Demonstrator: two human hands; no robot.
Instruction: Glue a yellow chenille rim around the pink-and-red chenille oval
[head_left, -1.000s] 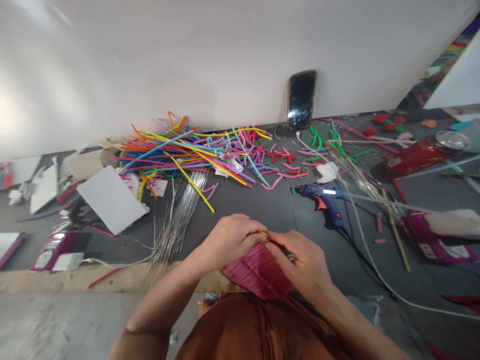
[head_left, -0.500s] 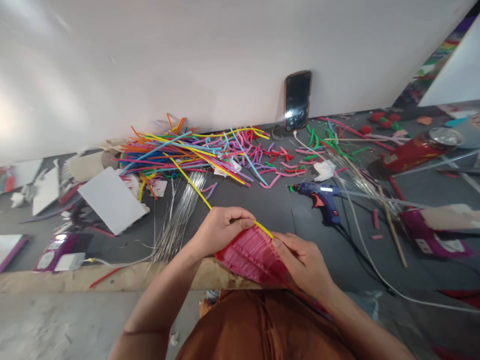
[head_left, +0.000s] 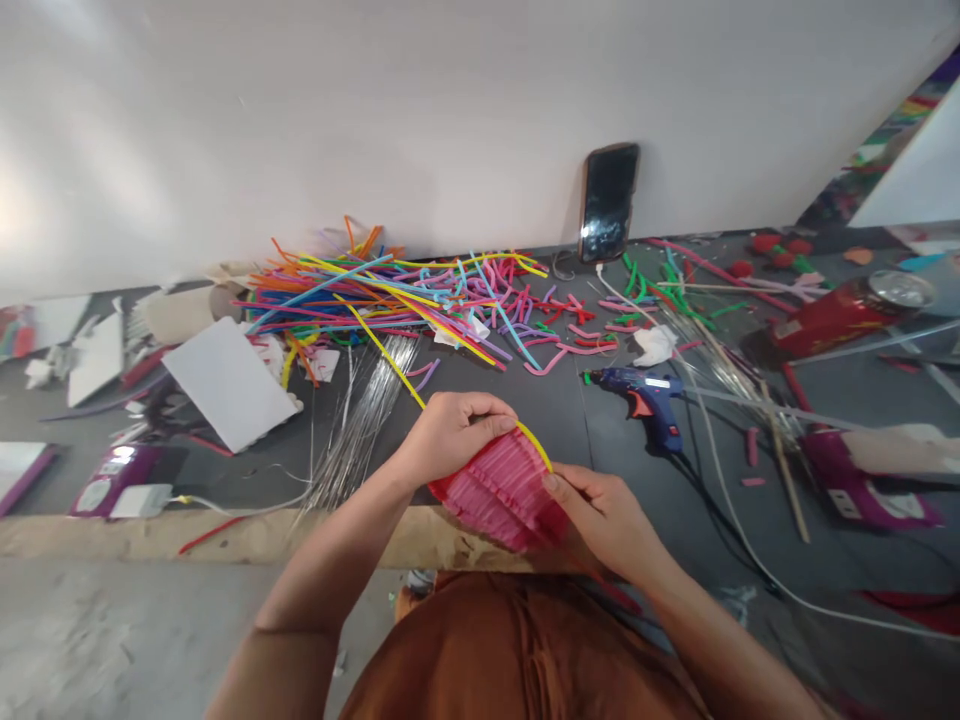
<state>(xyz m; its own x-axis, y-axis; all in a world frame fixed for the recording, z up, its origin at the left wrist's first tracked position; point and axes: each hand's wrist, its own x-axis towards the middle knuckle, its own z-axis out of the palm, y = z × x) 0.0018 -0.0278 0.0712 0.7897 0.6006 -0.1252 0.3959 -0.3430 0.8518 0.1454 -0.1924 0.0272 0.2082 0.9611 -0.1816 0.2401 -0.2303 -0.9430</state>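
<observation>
A yellow pipe cleaner (head_left: 534,443) curves along the upper edge of a pink ribbed piece (head_left: 499,490) with red at its border. My left hand (head_left: 457,435) is closed, pinching the pipe cleaner and the piece's edge between thumb and fingers. The pipe cleaner's long free end sticks out behind that hand toward the upper left. At the piece's right corner, my right hand (head_left: 596,515) pinches the other end of the yellow pipe cleaner. Part of the pink piece's lower right is hidden behind my right hand.
Many coloured pipe cleaners (head_left: 360,300) lie heaped by the wall. A blue glue gun (head_left: 649,400) rests right of my hands, its cord trailing frontward. A phone (head_left: 609,205) leans on the wall; a red can (head_left: 847,315) stands right. Thin wires (head_left: 364,430) lie left, beside a white card (head_left: 231,385).
The yellow pipe cleaner now bows more along the pink piece's edge. My hands have shifted slightly, and more of the pink piece shows between them. The view has moved a little.
</observation>
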